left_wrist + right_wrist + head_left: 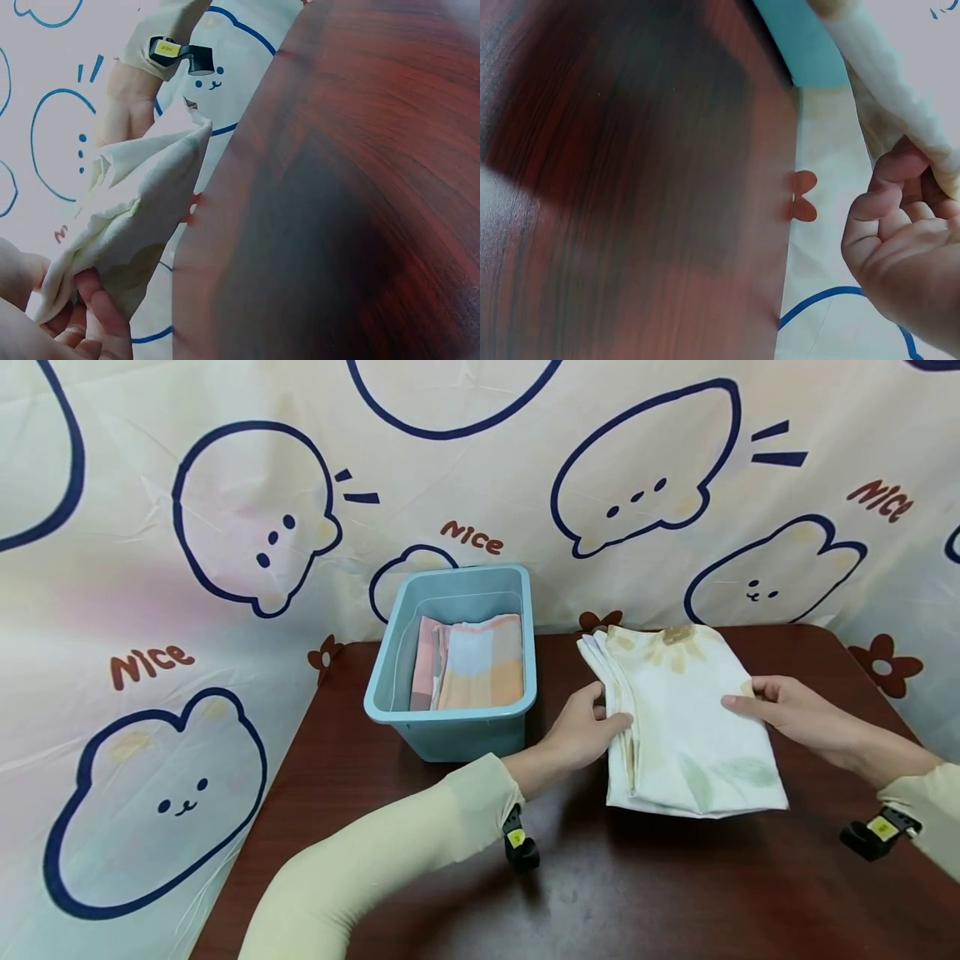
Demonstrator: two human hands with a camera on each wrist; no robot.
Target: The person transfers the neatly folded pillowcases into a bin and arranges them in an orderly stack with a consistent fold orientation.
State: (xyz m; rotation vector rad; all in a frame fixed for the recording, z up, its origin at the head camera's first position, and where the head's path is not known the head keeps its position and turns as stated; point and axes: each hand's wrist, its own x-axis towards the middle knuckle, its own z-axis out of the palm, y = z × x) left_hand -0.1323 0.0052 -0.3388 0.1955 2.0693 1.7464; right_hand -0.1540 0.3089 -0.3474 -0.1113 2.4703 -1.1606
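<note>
A folded white cloth (682, 727) with a pale flower and leaf print is held up above the table between both hands. At its left edge, where several layers show, my left hand (581, 731) pinches it between thumb and fingers. My right hand (798, 714) grips the opposite edge, thumb on top. In the left wrist view the cloth (142, 202) hangs clear of the tabletop, with the left hand's fingers (105, 307) curled under its edge. The right wrist view shows the right hand (907, 240) with bent fingers at the cloth's border.
A blue plastic basket (450, 717) stands left of the cloth at the back of the dark red-brown table (570, 877). Inside it are folded checked cloths (480, 664) in pink, blue and orange. Behind the table hangs a printed curtain (465, 485).
</note>
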